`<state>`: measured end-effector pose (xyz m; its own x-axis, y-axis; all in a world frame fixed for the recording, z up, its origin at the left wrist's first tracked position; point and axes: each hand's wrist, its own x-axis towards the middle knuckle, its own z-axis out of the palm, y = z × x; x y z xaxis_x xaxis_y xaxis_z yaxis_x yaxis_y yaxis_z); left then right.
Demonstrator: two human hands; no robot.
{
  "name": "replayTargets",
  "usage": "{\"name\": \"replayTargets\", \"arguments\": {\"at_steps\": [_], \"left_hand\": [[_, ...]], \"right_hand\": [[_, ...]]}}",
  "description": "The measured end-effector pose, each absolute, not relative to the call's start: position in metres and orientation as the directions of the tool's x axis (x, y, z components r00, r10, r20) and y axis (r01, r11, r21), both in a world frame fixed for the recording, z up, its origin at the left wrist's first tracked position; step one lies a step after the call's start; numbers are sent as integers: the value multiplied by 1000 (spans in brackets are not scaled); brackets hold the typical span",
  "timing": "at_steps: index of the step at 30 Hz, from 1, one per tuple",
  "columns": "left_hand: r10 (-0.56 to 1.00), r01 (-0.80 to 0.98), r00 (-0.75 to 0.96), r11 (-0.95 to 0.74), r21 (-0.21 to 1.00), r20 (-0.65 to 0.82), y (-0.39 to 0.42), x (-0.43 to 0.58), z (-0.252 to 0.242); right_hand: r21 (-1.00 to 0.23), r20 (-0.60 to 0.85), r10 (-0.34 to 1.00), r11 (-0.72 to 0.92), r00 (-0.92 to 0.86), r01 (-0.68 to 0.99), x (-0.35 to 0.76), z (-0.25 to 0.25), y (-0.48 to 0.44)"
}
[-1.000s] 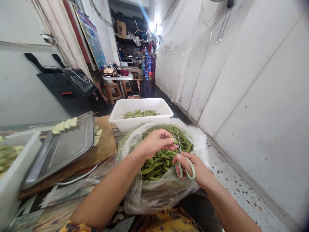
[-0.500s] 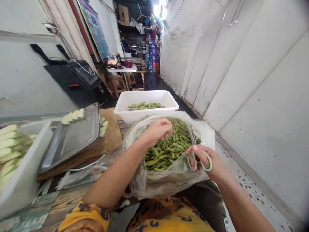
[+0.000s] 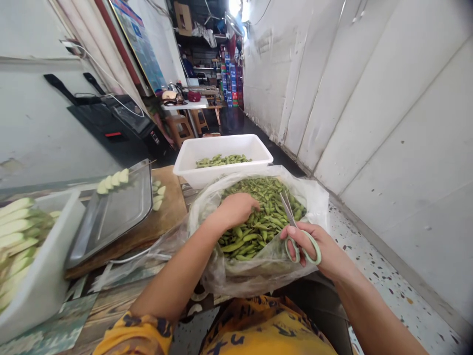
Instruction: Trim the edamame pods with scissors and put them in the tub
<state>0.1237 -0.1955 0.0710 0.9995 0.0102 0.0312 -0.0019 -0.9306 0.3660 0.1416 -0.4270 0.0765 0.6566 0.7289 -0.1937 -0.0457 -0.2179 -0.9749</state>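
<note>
A clear plastic bag stands wide open in front of me, full of green soybean pods. My left hand reaches over them, its curled fingers down at the pods; whatever they pinch is hidden. In my right hand is a pair of scissors with pale green handles. The blades point up and away over the bag's right side, slightly apart. Just behind the bag, a white plastic tub holds more pods.
To the left, a metal tray with skewered pale slices rests on a wooden board. Nearer stands a white bin of pale green slices. A white wall runs along the right.
My left hand has gone from above the pods down onto them. The scissors have shifted slightly left, and their blades now show parted.
</note>
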Motion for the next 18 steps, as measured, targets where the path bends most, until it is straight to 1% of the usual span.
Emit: {"name": "replayTargets", "arguments": {"at_steps": [3, 4, 6, 8, 10, 11, 13, 14, 16, 18], "left_hand": [[22, -9, 997, -928, 371, 80, -196, 126, 72], [17, -28, 994, -914, 404, 108, -197, 127, 74], [3, -97, 983, -841, 532, 184, -200, 126, 79], [36, -137, 975, -686, 715, 221, -203, 124, 84], [83, -90, 987, -433, 897, 139, -207, 122, 87], [88, -40, 994, -285, 958, 68, -209, 121, 88], [50, 56, 997, -38, 998, -54, -214, 120, 86], [32, 86, 996, 39, 996, -87, -216, 120, 85], [24, 109, 993, 115, 987, -113, -220, 120, 83], [36, 115, 992, 151, 982, -122, -223, 121, 82]], "right_hand": [[-972, -196, 741, -231, 643, -30, 141, 74, -427], [-971, -195, 745, -237, 638, -20, 141, 73, -427], [-969, -191, 749, -247, 635, 0, 142, 72, -426], [-968, -186, 748, -251, 637, 12, 142, 70, -426], [-966, -186, 752, -257, 633, 21, 143, 70, -424], [-965, -187, 754, -262, 630, 27, 143, 70, -423], [-962, -184, 758, -268, 626, 41, 144, 71, -421], [-961, -181, 759, -271, 625, 51, 144, 73, -420], [-956, -172, 761, -282, 625, 80, 145, 76, -417], [-949, -167, 762, -297, 626, 108, 145, 80, -415]]}}
